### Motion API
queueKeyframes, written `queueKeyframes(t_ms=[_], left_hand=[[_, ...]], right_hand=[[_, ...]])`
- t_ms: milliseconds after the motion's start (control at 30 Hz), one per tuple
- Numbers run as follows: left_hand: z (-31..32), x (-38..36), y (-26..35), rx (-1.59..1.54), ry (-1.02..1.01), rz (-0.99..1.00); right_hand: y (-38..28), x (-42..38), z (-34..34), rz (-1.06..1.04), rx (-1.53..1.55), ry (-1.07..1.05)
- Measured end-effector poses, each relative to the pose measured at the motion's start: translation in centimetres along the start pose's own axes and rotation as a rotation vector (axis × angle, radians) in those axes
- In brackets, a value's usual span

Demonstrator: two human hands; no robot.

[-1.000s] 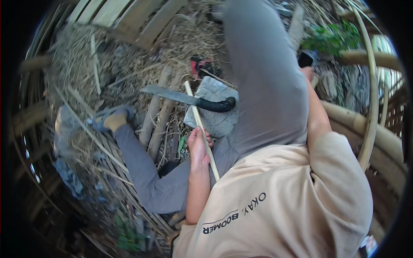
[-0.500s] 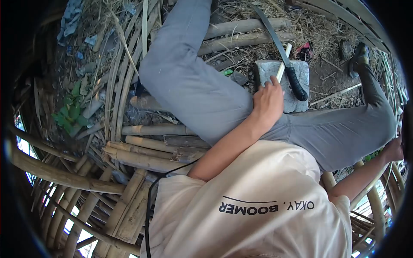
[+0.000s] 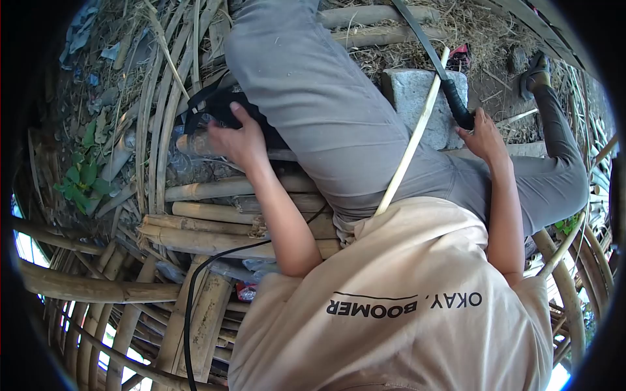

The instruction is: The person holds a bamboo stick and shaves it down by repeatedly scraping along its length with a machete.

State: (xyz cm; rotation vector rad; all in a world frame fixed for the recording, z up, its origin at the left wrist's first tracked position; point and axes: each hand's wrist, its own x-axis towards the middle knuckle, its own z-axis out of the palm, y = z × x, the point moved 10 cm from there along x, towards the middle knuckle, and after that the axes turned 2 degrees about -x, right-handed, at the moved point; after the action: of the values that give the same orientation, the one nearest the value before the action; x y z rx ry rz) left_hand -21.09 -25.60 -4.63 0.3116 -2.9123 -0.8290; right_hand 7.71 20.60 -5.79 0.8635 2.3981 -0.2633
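Observation:
My left hand point(image 3: 240, 138) is beside my thigh with thumb and fingers apart, close to a black bag or cloth point(image 3: 225, 111); nothing shows held in it. My right hand point(image 3: 486, 138) has its thumb and fingers around the butt of the black handle of a long knife point(image 3: 454, 101). The knife's handle is over a grey stone block point(image 3: 407, 94), and its blade points away to the upper left. A thin pale stick point(image 3: 415, 140) runs from the stone across my lap to my shirt.
Bamboo poles point(image 3: 222, 189) lie to the left, near long split strips point(image 3: 176, 98) and a green plant point(image 3: 81, 182). Dry straw surrounds the stone. A black cable point(image 3: 189, 313) hangs at my left side. Bamboo lattice point(image 3: 98, 287) stands at lower left.
My left hand has moved off the stick to the left, beside the black bag or cloth. My right hand has come in from the far right and taken hold of the knife handle.

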Motion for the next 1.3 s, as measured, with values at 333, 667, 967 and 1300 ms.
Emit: queueKeyframes(t_ms=[333,667,967,1300], left_hand=[[2.6,-0.4,-2.6,0.149,-0.117,-0.058],[-24.5,-4.8,10.1,-0.360,0.769,0.375],[-24.0,-5.6,18.5,-0.914,0.621,0.502],[-22.7,-5.0,19.0,-0.969,0.548,0.464]], right_hand=[[-1.9,2.0,-0.2,-0.026,-0.018,0.048],[-1.7,1.7,0.2,-0.026,0.090,0.051],[-1.3,1.5,1.0,-0.086,0.061,0.130],[-1.7,1.5,0.6,-0.097,0.065,0.199]])
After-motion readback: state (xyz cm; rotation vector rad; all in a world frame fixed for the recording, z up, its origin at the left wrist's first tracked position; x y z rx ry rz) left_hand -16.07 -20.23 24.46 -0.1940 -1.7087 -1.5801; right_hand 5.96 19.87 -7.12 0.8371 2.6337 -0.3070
